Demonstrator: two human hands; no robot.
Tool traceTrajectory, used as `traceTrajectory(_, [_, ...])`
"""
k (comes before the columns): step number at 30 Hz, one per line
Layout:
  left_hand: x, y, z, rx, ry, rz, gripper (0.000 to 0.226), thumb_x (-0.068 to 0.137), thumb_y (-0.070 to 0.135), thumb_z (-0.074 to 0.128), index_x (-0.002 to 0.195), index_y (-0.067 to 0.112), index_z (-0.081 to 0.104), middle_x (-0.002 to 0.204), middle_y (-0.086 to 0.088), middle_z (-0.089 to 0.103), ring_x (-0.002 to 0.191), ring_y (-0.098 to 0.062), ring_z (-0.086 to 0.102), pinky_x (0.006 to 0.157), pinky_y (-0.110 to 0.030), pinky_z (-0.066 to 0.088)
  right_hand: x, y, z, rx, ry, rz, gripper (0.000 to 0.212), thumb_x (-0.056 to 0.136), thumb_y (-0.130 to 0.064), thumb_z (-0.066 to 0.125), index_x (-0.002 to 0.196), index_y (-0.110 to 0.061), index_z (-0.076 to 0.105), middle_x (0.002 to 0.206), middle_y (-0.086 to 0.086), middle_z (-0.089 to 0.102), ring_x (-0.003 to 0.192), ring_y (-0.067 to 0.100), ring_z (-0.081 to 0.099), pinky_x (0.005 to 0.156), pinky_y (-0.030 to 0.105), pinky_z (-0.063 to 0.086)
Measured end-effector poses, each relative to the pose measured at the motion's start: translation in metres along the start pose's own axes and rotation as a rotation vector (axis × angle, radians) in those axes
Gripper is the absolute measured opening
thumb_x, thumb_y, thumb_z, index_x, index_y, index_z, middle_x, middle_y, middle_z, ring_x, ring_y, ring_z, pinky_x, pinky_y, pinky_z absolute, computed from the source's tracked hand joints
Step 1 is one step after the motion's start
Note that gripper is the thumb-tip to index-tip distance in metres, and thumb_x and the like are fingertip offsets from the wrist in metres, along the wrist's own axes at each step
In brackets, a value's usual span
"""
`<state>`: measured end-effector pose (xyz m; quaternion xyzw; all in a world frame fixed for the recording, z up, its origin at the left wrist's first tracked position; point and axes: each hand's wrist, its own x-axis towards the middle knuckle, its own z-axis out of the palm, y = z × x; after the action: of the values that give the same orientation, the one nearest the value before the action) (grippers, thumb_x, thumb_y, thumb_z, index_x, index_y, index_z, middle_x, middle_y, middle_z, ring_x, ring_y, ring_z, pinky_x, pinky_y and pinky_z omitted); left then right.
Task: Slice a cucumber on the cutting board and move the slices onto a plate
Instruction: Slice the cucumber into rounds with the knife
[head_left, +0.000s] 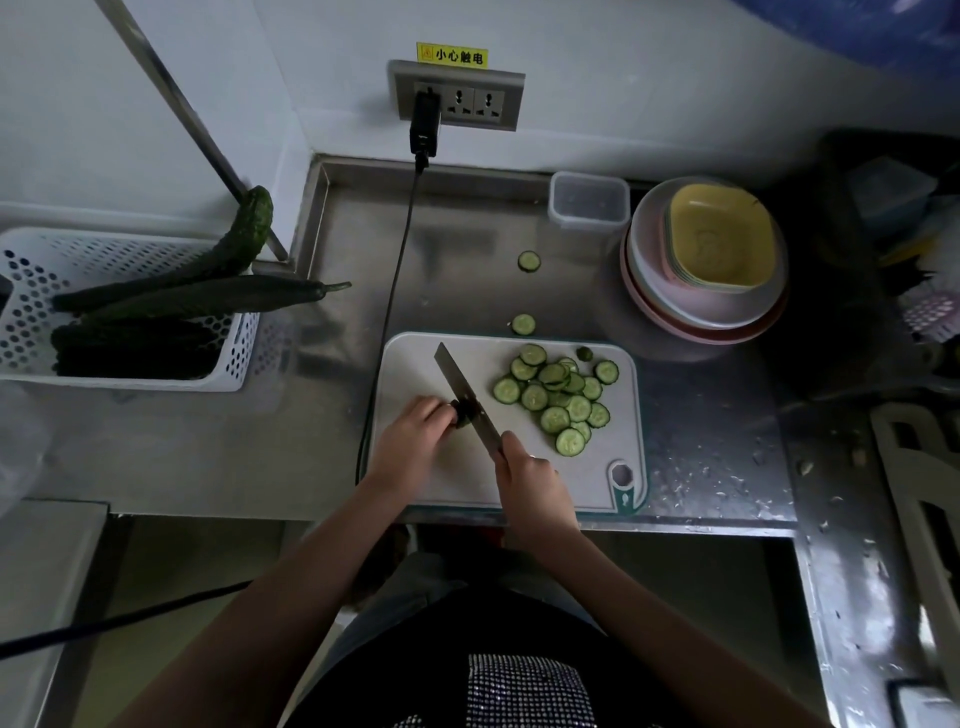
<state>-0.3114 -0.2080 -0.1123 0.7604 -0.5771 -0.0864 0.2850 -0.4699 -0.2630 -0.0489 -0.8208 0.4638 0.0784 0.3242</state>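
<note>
One short dark-green cucumber stub remains uncut, lying near the centre of the pale rectangular plastic cutting board. The left hand pinches it with curled fingertips. The right hand is wrapped round the handle of the broad steel cleaver, whose blade stands across the stub's cut end.

Step in hand, as judged: final slices of this cucumber. Slicing looks nearly complete; transfer to a plate is not begun. The next cuts call for care, since the stub leaves little room between fingertips and blade.

At 3 o'clock from the stub, the heap of round cucumber slices lies overlapped on the board: pale green flesh, dark rims, fairly even thickness. Two stray slices lie off the board on the stainless steel counter at 12 o'clock, and will want collecting.

At 1 to 2 o'clock stands a stack of pale round plates topped by yellow squarish bowls, with a clear plastic tub beside it. At 9 to 10 o'clock, a white perforated basket holds whole dark cucumbers.
</note>
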Motion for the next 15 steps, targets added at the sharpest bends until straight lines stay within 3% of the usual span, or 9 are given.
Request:
traceTrajectory(2, [0.000, -0.002, 0.000, 0.009, 0.001, 0.011, 0.011, 0.072, 0.005, 0.067, 0.083, 0.004, 0.067, 0.084, -0.011, 0.063, 0.085, -0.016, 0.046, 0.054, -0.032, 0.054, 0.000, 0.000, 0.000, 0.001, -0.007, 0.001, 0.018, 0.102, -0.029, 0.032, 0.102, -0.013, 0.038, 0.078, 0.018, 0.060, 0.070, 0.037, 0.058, 0.059, 0.040, 0.046])
traceTrajectory(4, [0.001, -0.004, 0.002, 0.015, -0.006, 0.007, 0.016, 0.075, 0.014, 0.055, 0.082, 0.005, 0.066, 0.083, -0.010, 0.063, 0.084, -0.016, 0.046, 0.054, -0.033, 0.054, 0.001, 0.002, 0.001, -0.014, -0.013, 0.001, 0.017, 0.102, -0.029, 0.032, 0.102, -0.013, 0.038, 0.079, 0.018, 0.061, 0.071, 0.038, 0.059, 0.058, 0.039, 0.044])
traceTrajectory(15, [0.001, -0.004, 0.002, 0.024, 0.036, 0.013, 0.026, 0.083, 0.020, 0.047, 0.074, 0.006, 0.067, 0.076, -0.008, 0.062, 0.079, -0.015, 0.048, 0.055, -0.029, 0.049, 0.006, 0.013, 0.012, -0.072, -0.116, 0.048, 0.002, 0.100, -0.017, 0.034, 0.101, -0.017, 0.035, 0.089, 0.019, 0.062, 0.080, 0.038, 0.061, 0.061, 0.038, 0.042])
